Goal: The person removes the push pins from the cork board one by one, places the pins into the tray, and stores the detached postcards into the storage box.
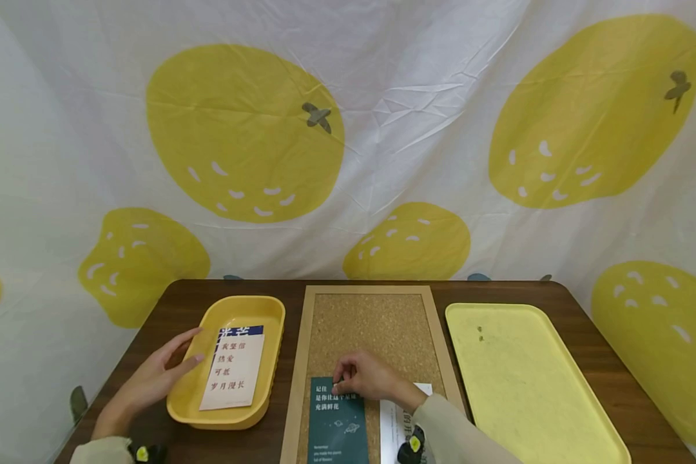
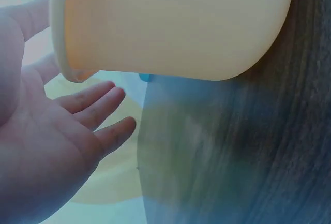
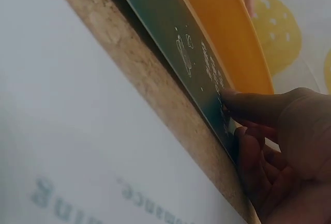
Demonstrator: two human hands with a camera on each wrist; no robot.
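A dark green card [image 1: 332, 428] with white lettering and planet drawings lies on the cork board [image 1: 371, 322]. My right hand [image 1: 371, 376] pinches it at the top edge, thumb on the printed face and fingers curled, as the right wrist view also shows. Beside it on the cork is a white card [image 1: 391, 430], partly covered by my right forearm. My left hand [image 1: 158, 374], fingers spread, is at the left rim of the yellow basin [image 1: 277, 335]. Inside the basin, a white card [image 1: 238, 374] with red characters overlaps a blue one [image 1: 256, 330].
A flat pale yellow tray [image 1: 528, 380] lies right of the board. All of it stands on a dark wooden table [image 1: 297, 322]. Behind the table's far edge hangs a white curtain [image 1: 406, 129] printed with lemons.
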